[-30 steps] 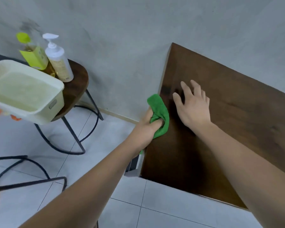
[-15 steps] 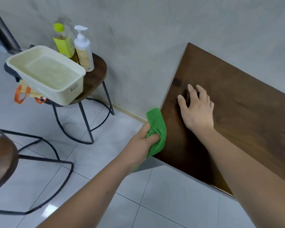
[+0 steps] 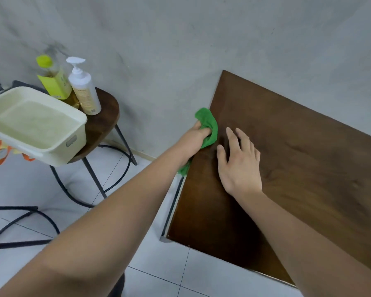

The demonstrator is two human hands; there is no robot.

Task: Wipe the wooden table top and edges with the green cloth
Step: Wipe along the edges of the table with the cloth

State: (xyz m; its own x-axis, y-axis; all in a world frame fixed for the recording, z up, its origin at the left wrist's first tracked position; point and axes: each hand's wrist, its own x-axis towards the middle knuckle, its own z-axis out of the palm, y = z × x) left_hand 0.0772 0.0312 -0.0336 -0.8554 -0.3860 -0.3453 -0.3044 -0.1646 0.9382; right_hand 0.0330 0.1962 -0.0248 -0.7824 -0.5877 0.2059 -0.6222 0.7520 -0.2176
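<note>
The dark wooden table top (image 3: 298, 168) fills the right side of the view, its far corner against the grey wall. My left hand (image 3: 193, 138) grips the bunched green cloth (image 3: 209, 125) and holds it against the table's left edge, a bit short of the far corner. A tail of the cloth hangs below my wrist along the edge. My right hand (image 3: 238, 163) lies flat on the table top just right of the cloth, fingers spread and straight.
A small round wooden stool (image 3: 103, 116) with black metal legs stands to the left. It carries a cream tub of water (image 3: 34, 125), a white pump bottle (image 3: 84, 88) and a yellow-green bottle (image 3: 51, 80). Another black-framed stool (image 3: 19, 224) sits lower left on the white tiles.
My left hand has slid the cloth along the table's left edge toward the far corner. The right hand stays flat on the top. The camera view has shifted.
</note>
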